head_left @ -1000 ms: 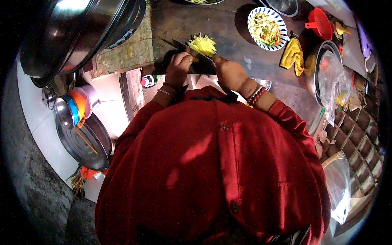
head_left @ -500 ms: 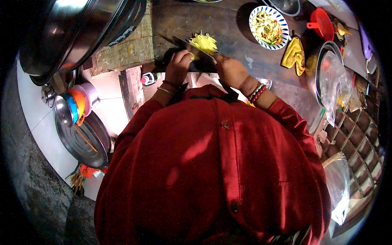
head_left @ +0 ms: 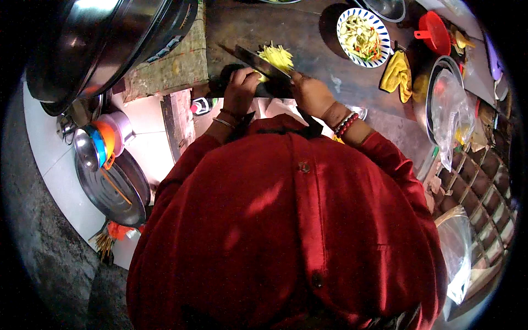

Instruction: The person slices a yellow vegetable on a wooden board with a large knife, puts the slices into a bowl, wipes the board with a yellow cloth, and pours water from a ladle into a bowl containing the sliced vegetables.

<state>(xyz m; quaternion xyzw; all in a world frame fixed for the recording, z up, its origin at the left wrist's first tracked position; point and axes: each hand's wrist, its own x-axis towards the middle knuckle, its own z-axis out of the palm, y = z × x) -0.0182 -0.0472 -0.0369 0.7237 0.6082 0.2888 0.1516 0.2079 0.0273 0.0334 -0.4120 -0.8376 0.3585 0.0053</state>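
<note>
You stand at a dark, worn wooden counter (head_left: pixel 308 33) beside pale floor tiles (head_left: pixel 55 165). One huge steel pot (head_left: pixel 99 44) looms at your upper left; one round steel tray (head_left: pixel 113 190) lies on the tiles below it. One blue-rimmed patterned plate (head_left: pixel 363 37) of cut vegetables sits far right, one red plastic funnel (head_left: pixel 434 32) beyond it. One broad steel knife (head_left: pixel 258 61) crosses one pile of yellow shreds (head_left: pixel 276 55). Your right hand (head_left: pixel 311 94) keeps a closed grip on its handle; your left hand (head_left: pixel 240 89) curls, fingers bent, on something dark just beside the pile.
</note>
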